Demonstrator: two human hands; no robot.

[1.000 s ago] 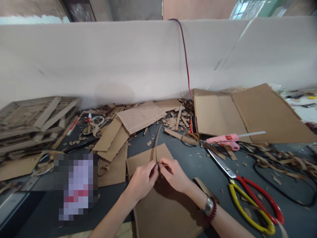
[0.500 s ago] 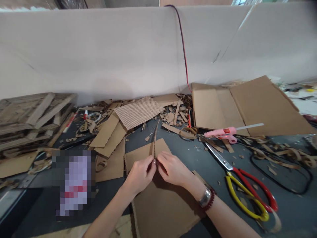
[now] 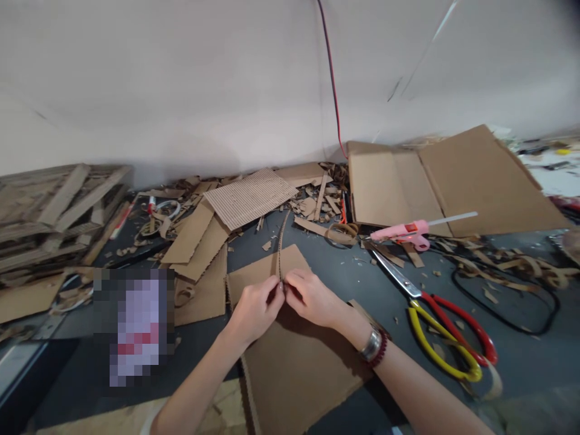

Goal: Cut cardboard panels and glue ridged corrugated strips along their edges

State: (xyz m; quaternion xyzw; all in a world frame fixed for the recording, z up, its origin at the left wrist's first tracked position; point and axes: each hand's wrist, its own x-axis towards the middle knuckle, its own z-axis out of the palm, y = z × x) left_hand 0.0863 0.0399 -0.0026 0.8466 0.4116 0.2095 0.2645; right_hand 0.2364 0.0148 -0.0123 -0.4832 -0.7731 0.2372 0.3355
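Observation:
My left hand [image 3: 255, 308] and my right hand [image 3: 312, 297] meet in the middle of the view, fingertips pinched together on the near end of a thin corrugated cardboard strip [image 3: 281, 244]. The strip stands on edge and runs away from me across the dark table. Both hands rest over a flat brown cardboard sheet [image 3: 294, 368]. A metal watch and red bead bracelet sit on my right wrist.
Large scissors [image 3: 435, 323] with red and yellow handles lie to the right, a pink glue gun [image 3: 401, 231] behind them. A black cable loop [image 3: 507, 308], a folded-out cardboard box [image 3: 448, 181], cardboard scraps [image 3: 254, 202], stacked cardboard frames [image 3: 49, 211] and a white cardboard wall [image 3: 226, 90] surround the spot.
The view has tilted down and shifted slightly. My hands stay pinched on the strip, with hardly any change in their grip.

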